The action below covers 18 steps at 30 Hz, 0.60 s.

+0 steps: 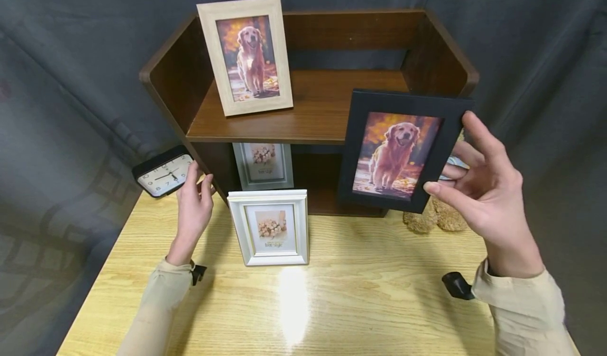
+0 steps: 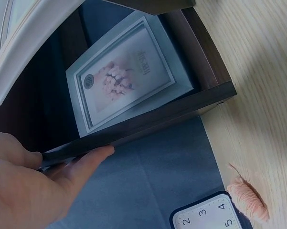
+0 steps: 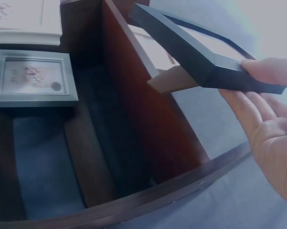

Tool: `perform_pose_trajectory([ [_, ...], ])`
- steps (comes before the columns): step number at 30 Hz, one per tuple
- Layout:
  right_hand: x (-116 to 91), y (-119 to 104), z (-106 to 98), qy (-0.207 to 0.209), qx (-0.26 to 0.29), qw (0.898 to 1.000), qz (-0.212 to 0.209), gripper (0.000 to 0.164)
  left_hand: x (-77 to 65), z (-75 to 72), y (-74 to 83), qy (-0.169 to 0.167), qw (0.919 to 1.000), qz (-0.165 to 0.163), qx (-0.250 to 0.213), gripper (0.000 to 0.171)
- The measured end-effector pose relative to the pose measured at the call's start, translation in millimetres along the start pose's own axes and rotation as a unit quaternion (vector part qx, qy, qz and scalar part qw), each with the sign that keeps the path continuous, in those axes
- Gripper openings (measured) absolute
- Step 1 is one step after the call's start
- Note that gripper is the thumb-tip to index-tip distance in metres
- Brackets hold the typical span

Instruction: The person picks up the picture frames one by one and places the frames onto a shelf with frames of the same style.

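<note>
My right hand (image 1: 493, 193) holds a black picture frame (image 1: 455, 135) by its right edge, thumb on the front and fingers behind. The frame, with a golden retriever picture, is raised and tilted before the right part of a dark brown two-tier shelf (image 1: 327, 90). In the right wrist view, its stand (image 3: 174, 79) sticks out behind. My left hand (image 1: 193, 203) grips the front edge of the shelf's left side panel (image 2: 133, 119), thumb and fingers on opposite sides. Close by, a white picture frame (image 1: 302, 229) stands on the table, before a grey-green picture frame (image 1: 288, 166) in the lower tier.
A cream picture frame (image 1: 284, 66) with the same dog picture stands on the upper tier at left. Left of the shelf lies a black-rimmed clock (image 1: 158, 179). Behind the black frame, a brown plush toy (image 1: 422, 219) partly shows. The wooden table (image 1: 360, 293) extends in front.
</note>
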State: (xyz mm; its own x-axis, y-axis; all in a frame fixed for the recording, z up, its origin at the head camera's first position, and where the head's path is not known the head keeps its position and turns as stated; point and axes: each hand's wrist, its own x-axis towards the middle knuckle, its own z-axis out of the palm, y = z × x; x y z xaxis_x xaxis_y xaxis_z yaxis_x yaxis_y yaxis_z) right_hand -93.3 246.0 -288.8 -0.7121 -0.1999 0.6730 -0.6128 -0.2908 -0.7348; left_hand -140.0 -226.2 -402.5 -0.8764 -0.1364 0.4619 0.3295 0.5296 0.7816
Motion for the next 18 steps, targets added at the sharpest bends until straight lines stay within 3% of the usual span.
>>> perform_pose_trajectory([
  [11,26,-3,9,0.018,0.044,0.999,-0.014,0.086,0.8,0.7,-4.5,0.010,0.9999,0.006,0.007,0.039],
  [18,42,-5,12,0.031,0.033,0.999,-0.009,0.087,0.2,1.1,-5.6,0.011,0.9998,0.011,0.010,0.038],
])
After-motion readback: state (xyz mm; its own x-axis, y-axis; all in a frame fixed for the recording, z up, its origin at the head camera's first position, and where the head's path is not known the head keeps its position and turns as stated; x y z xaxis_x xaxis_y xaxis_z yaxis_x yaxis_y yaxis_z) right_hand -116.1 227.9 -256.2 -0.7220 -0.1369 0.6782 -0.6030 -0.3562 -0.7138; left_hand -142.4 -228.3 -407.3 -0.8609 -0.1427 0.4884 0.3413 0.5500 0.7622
